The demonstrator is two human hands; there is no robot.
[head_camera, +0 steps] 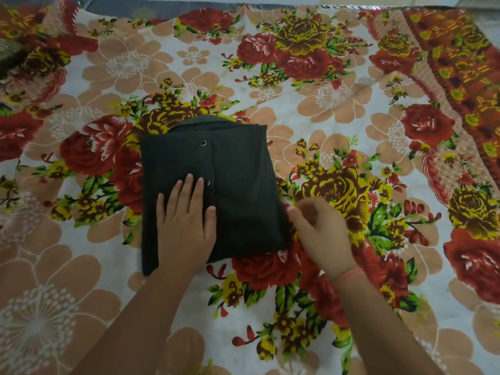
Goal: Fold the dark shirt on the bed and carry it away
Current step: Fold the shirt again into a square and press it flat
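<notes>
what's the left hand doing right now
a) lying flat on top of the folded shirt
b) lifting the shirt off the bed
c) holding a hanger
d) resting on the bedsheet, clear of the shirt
a: the left hand lies palm down with straight fingers on the folded dark shirt, which rests flat on the floral bedsheet.

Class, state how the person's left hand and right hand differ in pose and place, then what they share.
The left hand lies flat on top of the dark shirt; the right hand sits at its right edge, mostly over the floral sheet. The left hand's fingers are straight; the right hand's are curled. The left hand looks sharp; the right hand is blurred, so any grip is unclear. Both are at the shirt's near end.
</notes>
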